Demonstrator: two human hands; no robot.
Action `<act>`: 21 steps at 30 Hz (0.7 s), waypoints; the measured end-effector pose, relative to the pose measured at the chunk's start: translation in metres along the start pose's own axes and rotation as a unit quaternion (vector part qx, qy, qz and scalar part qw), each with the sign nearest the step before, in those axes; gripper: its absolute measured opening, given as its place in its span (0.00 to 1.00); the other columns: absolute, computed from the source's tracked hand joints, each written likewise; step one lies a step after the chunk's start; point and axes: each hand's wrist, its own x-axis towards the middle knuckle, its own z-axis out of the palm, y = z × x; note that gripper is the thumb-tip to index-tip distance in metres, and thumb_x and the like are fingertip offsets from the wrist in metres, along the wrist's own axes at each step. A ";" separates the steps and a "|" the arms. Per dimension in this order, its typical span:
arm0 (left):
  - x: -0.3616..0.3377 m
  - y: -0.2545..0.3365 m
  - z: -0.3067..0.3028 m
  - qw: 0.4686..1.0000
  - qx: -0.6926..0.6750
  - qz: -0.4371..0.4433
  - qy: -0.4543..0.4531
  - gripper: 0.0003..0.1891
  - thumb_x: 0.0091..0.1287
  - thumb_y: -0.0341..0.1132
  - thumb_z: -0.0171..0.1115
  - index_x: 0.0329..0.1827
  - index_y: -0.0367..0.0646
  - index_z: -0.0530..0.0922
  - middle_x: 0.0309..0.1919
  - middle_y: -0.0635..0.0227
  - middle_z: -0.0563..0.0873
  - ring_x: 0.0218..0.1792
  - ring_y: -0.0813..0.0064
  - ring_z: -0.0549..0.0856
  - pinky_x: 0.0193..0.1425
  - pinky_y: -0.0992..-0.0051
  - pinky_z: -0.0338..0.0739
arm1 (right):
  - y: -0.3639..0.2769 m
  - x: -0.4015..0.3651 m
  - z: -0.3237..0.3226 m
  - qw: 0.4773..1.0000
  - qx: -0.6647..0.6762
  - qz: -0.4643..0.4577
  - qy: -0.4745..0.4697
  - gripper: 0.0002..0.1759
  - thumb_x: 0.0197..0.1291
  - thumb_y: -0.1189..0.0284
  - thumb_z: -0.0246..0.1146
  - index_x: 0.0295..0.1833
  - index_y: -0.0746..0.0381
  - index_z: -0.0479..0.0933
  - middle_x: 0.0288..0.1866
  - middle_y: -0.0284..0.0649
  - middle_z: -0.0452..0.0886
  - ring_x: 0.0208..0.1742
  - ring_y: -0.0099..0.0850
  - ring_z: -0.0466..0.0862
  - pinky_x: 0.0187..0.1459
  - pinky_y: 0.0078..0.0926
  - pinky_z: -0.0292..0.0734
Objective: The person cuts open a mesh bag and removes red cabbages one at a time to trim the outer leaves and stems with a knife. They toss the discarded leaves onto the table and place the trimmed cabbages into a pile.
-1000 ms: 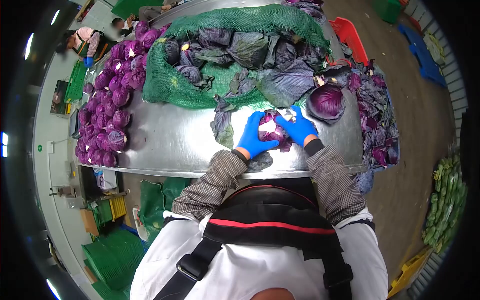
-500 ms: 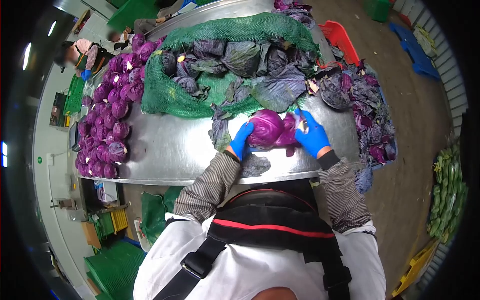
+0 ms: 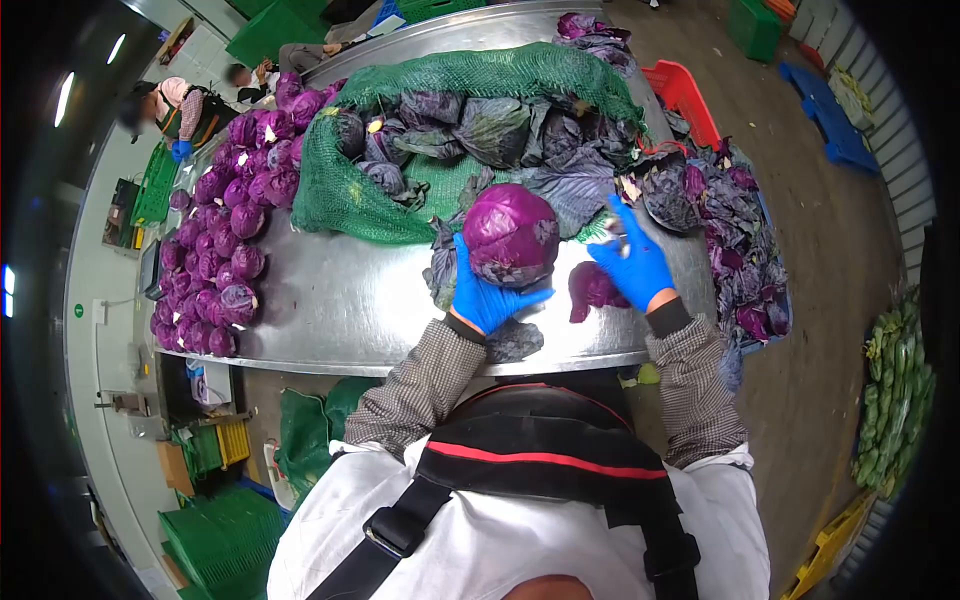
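Cabbages (image 3: 492, 132) in sack (image 3: 362, 208); left hand (image 3: 484, 297) around purple cabbage (image 3: 512, 230); right hand (image 3: 638, 266) half-curled, hold unclear

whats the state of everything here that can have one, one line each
left hand: cupped around red cabbage head
red cabbage head: held, whole
right hand: apart from red cabbage head, grip unclear
loose purple leaf: lying on steel table
green mesh sack: open, cabbages inside
red cabbage pile: heaped
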 end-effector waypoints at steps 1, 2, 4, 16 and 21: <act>-0.003 0.002 0.007 0.998 0.028 -0.037 -0.046 0.46 0.54 0.73 0.43 0.70 0.52 0.51 0.66 0.51 0.58 0.63 0.43 0.63 0.61 0.40 0.61 | -0.013 -0.002 0.004 0.992 0.022 -0.120 -0.026 0.40 0.50 0.58 0.67 0.67 0.57 0.58 0.47 0.45 0.77 0.44 0.36 0.79 0.48 0.32 0.73; -0.009 0.002 0.016 0.994 0.097 -0.030 -0.042 0.43 0.58 0.70 0.41 0.70 0.52 0.50 0.66 0.51 0.59 0.63 0.47 0.64 0.59 0.40 0.63 | -0.032 -0.005 0.004 0.990 0.102 -0.062 -0.080 0.41 0.51 0.57 0.66 0.67 0.58 0.58 0.44 0.44 0.78 0.39 0.33 0.79 0.42 0.29 0.74; -0.008 0.021 0.006 0.967 0.255 0.001 -0.005 0.41 0.60 0.69 0.41 0.70 0.52 0.51 0.66 0.53 0.59 0.63 0.51 0.65 0.60 0.43 0.64 | -0.037 -0.008 0.004 0.911 0.357 0.083 -0.187 0.30 0.55 0.53 0.63 0.59 0.57 0.66 0.30 0.37 0.76 0.21 0.23 0.74 0.20 0.18 0.69; -0.041 0.002 -0.056 0.768 0.606 0.035 0.207 0.53 0.47 0.50 0.73 0.69 0.37 0.49 0.59 0.51 0.68 0.58 0.62 0.71 0.59 0.68 0.69 | 0.047 -0.040 0.102 0.803 0.410 0.366 -0.234 0.28 0.57 0.45 0.55 0.48 0.59 0.67 0.21 0.44 0.75 0.13 0.25 0.70 0.13 0.21 0.64; -0.015 -0.019 -0.064 0.529 0.804 0.142 0.230 0.59 0.36 0.53 0.77 0.68 0.37 0.52 0.60 0.46 0.61 0.61 0.51 0.65 0.65 0.62 0.62 | 0.080 -0.046 0.116 0.781 0.355 0.473 -0.198 0.28 0.59 0.44 0.51 0.44 0.60 0.67 0.18 0.41 0.71 0.12 0.28 0.67 0.13 0.27 0.64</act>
